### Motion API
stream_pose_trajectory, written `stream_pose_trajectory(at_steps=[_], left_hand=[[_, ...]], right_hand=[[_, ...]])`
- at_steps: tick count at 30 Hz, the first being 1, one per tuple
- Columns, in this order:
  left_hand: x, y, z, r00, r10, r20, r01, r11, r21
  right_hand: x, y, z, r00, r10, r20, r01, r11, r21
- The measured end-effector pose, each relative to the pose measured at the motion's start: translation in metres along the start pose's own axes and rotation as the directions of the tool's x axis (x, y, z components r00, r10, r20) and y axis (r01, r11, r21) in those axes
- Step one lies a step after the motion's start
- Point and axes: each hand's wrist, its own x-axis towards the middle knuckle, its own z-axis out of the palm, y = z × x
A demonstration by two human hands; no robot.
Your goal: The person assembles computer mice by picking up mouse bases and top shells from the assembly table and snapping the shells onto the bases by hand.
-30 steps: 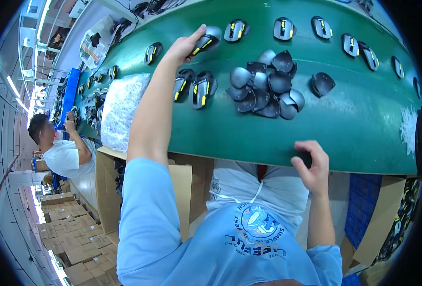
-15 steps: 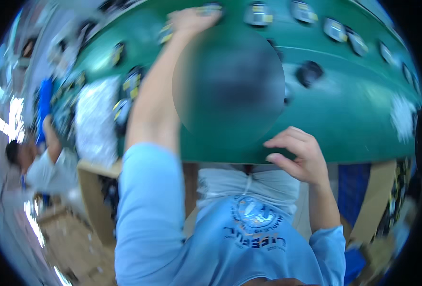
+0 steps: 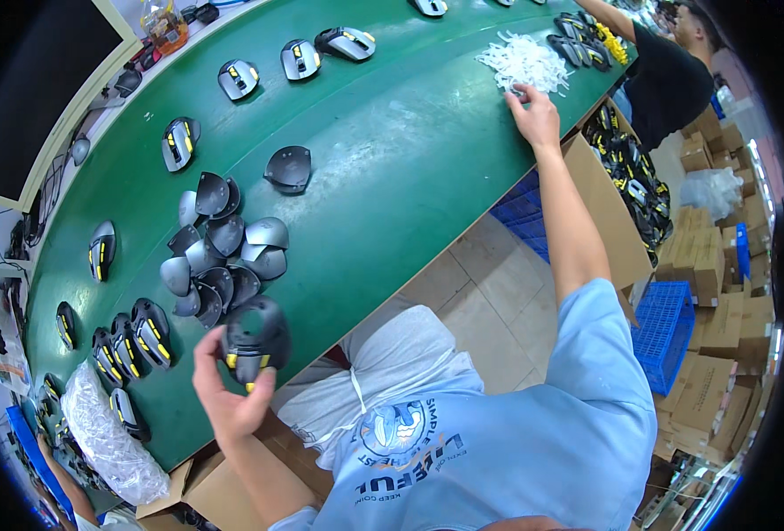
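My left hand (image 3: pixel 232 389) is closed around a computer mouse (image 3: pixel 257 341), black and grey with yellow side parts, held up over the table's near edge. Beside it on the green table lies a heap of loose dark grey curved shells (image 3: pixel 225 237), and one more shell (image 3: pixel 288 168) sits apart from them. At the far right my right hand (image 3: pixel 536 117) reaches to the near edge of a pile of small white strips (image 3: pixel 526 64). Its thumb and forefinger are drawn together there; whatever is between the tips is too small to make out.
Several mice (image 3: pixel 239 80) stand along the table's far side, others (image 3: pixel 150 332) at the left by a clear plastic bag (image 3: pixel 108 434). A monitor (image 3: pixel 38 80) is at the upper left. Cartons (image 3: pixel 600 195) and a blue crate (image 3: pixel 662 336) stand at the right, near another person (image 3: pixel 671 84).
The view has swung to the right. My left hand has come back from the table's far side and now holds a mouse. My right hand has moved from the near edge to the white pile.
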Motion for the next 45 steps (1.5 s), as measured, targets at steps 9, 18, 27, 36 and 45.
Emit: stream_pose_trajectory(at_steps=[9, 18, 27, 36, 45], left_hand=[[-0.003, 0.003, 0.027, 0.969, 0.222, 0.108, -0.246, 0.84, 0.483], [-0.006, 0.015, 0.046, 0.926, 0.348, -0.144, -0.285, 0.898, 0.336], [-0.027, 0.022, 0.053, 0.913, 0.353, -0.206, -0.366, 0.93, -0.029], [-0.012, 0.018, 0.053, 0.866, 0.46, -0.198, -0.35, 0.839, 0.418], [0.01, -0.019, 0.028, 0.933, 0.339, 0.123, -0.358, 0.836, 0.416]], right_hand=[[-0.023, -0.051, -0.001, 0.979, -0.2, 0.045, 0.161, 0.888, 0.43], [-0.201, -0.264, -0.087, 0.463, -0.882, 0.081, 0.443, 0.31, 0.841], [-0.259, -0.276, -0.086, 0.455, -0.832, 0.317, -0.233, 0.232, 0.944], [-0.271, -0.262, -0.075, 0.534, -0.567, 0.627, -0.658, 0.186, 0.729], [-0.187, -0.298, -0.033, 0.354, -0.935, 0.003, 0.476, 0.183, 0.86]])
